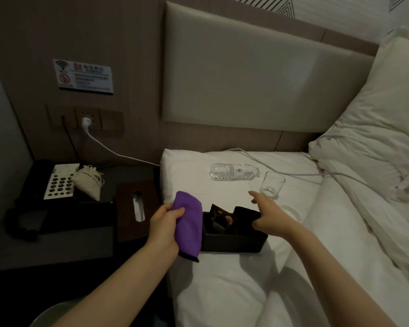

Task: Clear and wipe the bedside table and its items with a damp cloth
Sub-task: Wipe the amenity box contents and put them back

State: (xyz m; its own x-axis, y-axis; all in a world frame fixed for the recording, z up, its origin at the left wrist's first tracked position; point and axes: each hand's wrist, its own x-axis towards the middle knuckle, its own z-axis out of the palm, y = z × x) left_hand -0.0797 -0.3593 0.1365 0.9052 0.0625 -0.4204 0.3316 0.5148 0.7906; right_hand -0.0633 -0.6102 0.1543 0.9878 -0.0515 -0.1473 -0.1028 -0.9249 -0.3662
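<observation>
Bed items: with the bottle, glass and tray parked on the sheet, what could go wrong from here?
1. The glass stands upright on the soft bed sheet, close to the right hand; a nudge might tip it.
2. The water bottle lies on its side and could roll.
3. The white cable trails across the sheet behind the glass; snagging it could topple the glass.
</observation>
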